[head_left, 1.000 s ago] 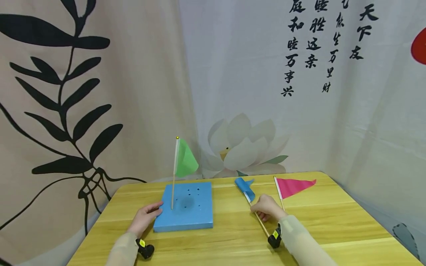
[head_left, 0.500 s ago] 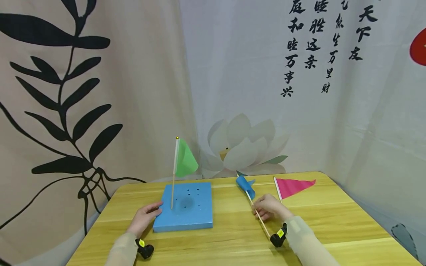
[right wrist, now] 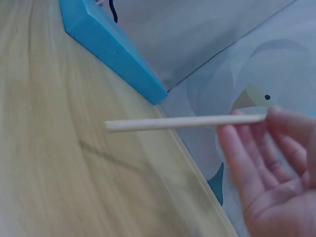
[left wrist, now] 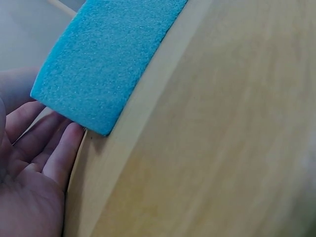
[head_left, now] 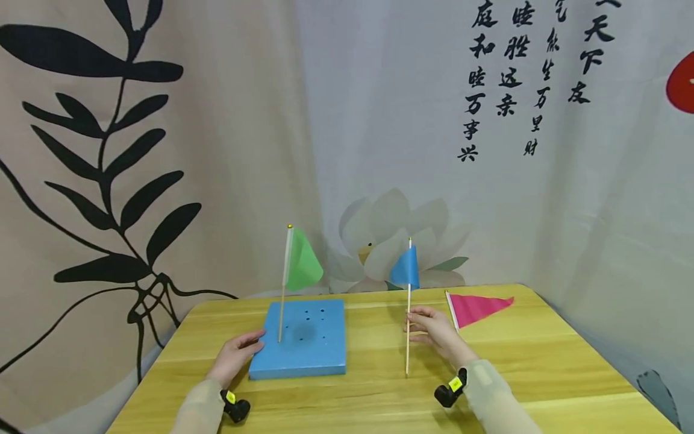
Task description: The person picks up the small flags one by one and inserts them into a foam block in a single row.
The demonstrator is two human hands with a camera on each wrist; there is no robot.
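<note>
A blue flag (head_left: 406, 268) on a thin wooden stick stands nearly upright in my right hand (head_left: 436, 330), whose thumb and fingers pinch the stick partway down. In the right wrist view, the lower part of the stick (right wrist: 173, 123) sticks out from the fingers, its blunt end above the table. My left hand (head_left: 237, 355) touches the left edge of a blue foam block (head_left: 303, 355), fingers relaxed, as the left wrist view also shows. Several small holes dot the block's top. From its left part rises a green flag (head_left: 303, 259) on a stick, upright.
A pink triangular flag (head_left: 479, 308) lies on the wooden table (head_left: 368, 404), its stick partly hidden behind the right hand. Behind the table hangs a light curtain (head_left: 244, 150) with printed leaves, a lotus and writing.
The blue flag has gone from slanted low over the table to nearly upright, its lower end swinging left and its top rising. My left hand and the block stay put.
</note>
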